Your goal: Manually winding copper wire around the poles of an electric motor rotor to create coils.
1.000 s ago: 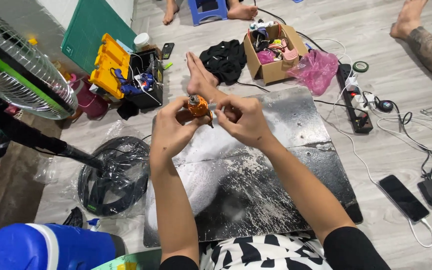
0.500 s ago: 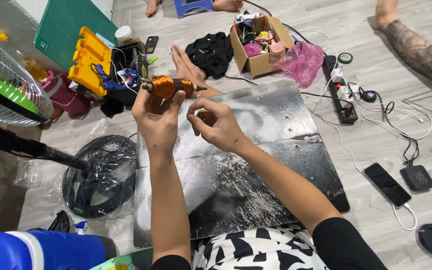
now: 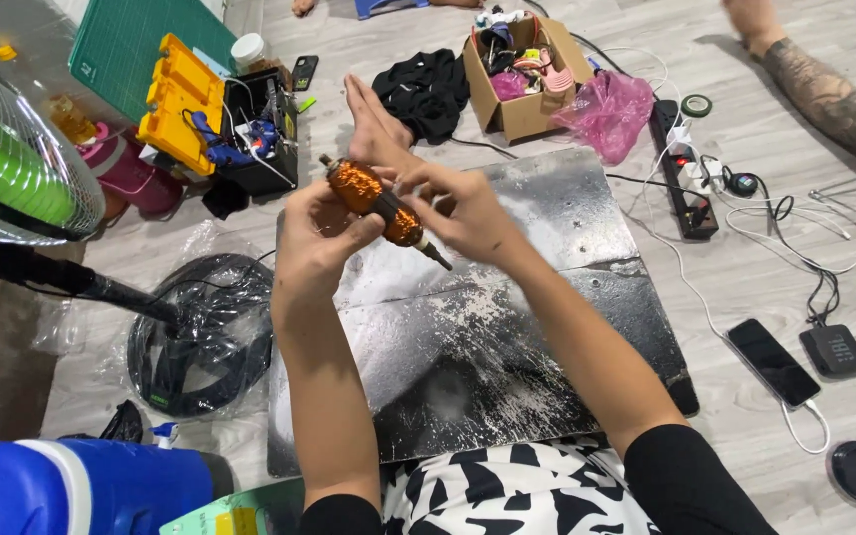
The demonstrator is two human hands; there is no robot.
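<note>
My left hand (image 3: 317,238) is wrapped around a motor armature (image 3: 374,203) with shiny copper windings and a steel shaft sticking out at both ends. It is tilted, one shaft end up-left, the other down-right. My right hand (image 3: 468,211) pinches its lower-right end with the fingertips. Both hands hover over a scratched, dusty black metal sheet (image 3: 507,337) lying on the floor. My bare feet (image 3: 374,119) rest at the sheet's far edge.
A yellow tool case (image 3: 182,99) and black open toolbox (image 3: 265,139) sit far left. A cardboard box (image 3: 522,69), pink bag (image 3: 606,104), power strip (image 3: 684,183), phone (image 3: 773,362) and speaker (image 3: 832,349) lie right. A fan (image 3: 12,168), bagged black coil (image 3: 195,332) and blue container (image 3: 71,490) stand left. Another person's leg (image 3: 824,89) is top right.
The armature has come down and toward me in my left hand and turned to a diagonal. My right hand moved up and took hold of its lower end.
</note>
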